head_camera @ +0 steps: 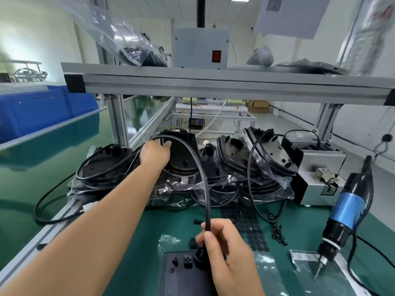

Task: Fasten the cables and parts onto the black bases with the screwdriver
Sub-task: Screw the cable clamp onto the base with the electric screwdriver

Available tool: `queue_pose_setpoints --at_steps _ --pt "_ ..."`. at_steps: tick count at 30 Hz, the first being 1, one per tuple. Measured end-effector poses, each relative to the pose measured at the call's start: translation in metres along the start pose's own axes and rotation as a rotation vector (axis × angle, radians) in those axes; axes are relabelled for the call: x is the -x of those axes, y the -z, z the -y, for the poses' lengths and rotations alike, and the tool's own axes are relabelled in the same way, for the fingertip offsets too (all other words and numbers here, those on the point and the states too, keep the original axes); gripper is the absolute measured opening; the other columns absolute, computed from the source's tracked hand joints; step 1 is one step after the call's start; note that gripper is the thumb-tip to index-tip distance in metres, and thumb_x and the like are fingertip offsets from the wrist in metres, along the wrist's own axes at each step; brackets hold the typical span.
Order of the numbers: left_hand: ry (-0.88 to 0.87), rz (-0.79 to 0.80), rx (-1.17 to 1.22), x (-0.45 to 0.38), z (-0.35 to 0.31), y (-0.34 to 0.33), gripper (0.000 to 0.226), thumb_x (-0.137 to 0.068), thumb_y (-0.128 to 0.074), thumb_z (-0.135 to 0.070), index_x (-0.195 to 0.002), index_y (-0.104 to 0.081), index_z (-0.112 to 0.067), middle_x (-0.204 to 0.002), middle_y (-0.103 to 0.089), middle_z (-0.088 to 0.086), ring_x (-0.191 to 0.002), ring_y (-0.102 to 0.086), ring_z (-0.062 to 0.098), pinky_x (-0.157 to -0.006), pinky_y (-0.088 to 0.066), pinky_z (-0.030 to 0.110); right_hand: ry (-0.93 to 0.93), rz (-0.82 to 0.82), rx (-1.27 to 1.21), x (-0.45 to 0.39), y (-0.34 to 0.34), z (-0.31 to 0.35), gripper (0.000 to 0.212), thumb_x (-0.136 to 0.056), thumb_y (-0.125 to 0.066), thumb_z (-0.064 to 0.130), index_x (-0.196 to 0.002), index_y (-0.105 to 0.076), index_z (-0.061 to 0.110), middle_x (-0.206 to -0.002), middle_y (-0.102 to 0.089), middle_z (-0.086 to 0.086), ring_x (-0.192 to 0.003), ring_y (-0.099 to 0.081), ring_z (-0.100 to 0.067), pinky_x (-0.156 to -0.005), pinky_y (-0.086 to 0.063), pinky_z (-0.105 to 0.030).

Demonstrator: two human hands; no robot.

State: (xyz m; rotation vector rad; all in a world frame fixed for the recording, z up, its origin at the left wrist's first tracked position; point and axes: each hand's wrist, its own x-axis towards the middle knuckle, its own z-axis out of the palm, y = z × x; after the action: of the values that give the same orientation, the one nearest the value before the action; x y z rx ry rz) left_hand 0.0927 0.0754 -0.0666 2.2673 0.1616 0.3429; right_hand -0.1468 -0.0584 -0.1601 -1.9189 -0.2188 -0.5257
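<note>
A black cable (199, 167) is pinched near its lower end by the right hand (224, 251), just above a black base (181, 274) lying at the near edge of the green mat (299, 223). The cable's far end is gripped by the left hand (155, 153), curled round it over the bagged pile of bases (230, 165) along the far edge. The screwdriver (344, 212) is seen hanging tip-down over the right edge, untouched.

green worktop (149, 242); black cable (204, 180) and base (181, 276); screwdriver (346, 214) black with a blue band; blue crate (42, 112).
</note>
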Motion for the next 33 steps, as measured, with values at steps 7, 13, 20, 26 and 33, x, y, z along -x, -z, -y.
queue_pose_setpoints --at_steps 7,13,20,26,33 --pt "-0.202 -0.050 0.083 0.075 0.022 0.032 0.021 -0.096 -0.051 -0.031 -0.103 -0.064 -0.016 -0.073 -0.059 0.006 -0.075 -0.062 0.027 -0.071 -0.050 0.036 0.109 0.071 -0.048 0.007 0.017 0.013 0.016 -0.099 -0.042 0.033 -0.100 -0.052 0.045 -0.078 -0.067 0.015 -0.079 -0.065 -0.008 -0.071 -0.044 -0.010" --pt "-0.180 -0.042 0.183 0.151 0.060 0.075 0.054 -0.089 -0.059 -0.037 -0.140 -0.041 -0.040 -0.092 -0.066 -0.023 -0.061 -0.065 0.007 -0.057 -0.046 0.027 0.282 0.116 0.130 0.019 0.047 0.005 0.019 -0.097 -0.042 0.029 -0.107 -0.055 0.040 -0.077 -0.057 0.014 -0.067 -0.055 -0.003 -0.065 -0.040 -0.009" --pt "-0.252 0.381 -0.424 0.163 0.062 0.135 0.023 -0.090 -0.057 -0.023 -0.072 -0.070 -0.028 -0.064 -0.068 -0.020 -0.051 -0.063 -0.004 -0.059 -0.047 0.022 0.251 0.220 0.147 0.026 0.054 0.001 0.023 -0.098 -0.047 0.022 -0.108 -0.063 0.034 -0.080 -0.052 0.012 -0.074 -0.054 -0.008 -0.070 -0.039 -0.013" --pt "-0.547 0.143 -0.390 0.179 0.013 0.160 0.020 -0.084 -0.052 -0.038 -0.071 -0.067 -0.038 -0.063 -0.064 -0.031 -0.052 -0.061 -0.012 -0.060 -0.049 0.020 0.206 0.166 0.178 0.024 0.049 0.000 0.025 -0.094 -0.054 0.017 -0.109 -0.069 0.029 -0.078 -0.053 0.013 -0.071 -0.055 -0.008 -0.067 -0.040 -0.012" --pt "-0.691 0.333 -0.339 0.161 -0.047 0.064 0.013 -0.088 -0.064 -0.027 -0.083 -0.075 -0.022 -0.066 -0.063 -0.017 -0.065 -0.062 0.002 -0.059 -0.047 0.011 0.205 0.163 0.201 0.024 0.048 0.003 0.023 -0.093 -0.056 0.017 -0.108 -0.070 0.028 -0.077 -0.050 0.021 -0.070 -0.053 0.001 -0.065 -0.036 -0.008"
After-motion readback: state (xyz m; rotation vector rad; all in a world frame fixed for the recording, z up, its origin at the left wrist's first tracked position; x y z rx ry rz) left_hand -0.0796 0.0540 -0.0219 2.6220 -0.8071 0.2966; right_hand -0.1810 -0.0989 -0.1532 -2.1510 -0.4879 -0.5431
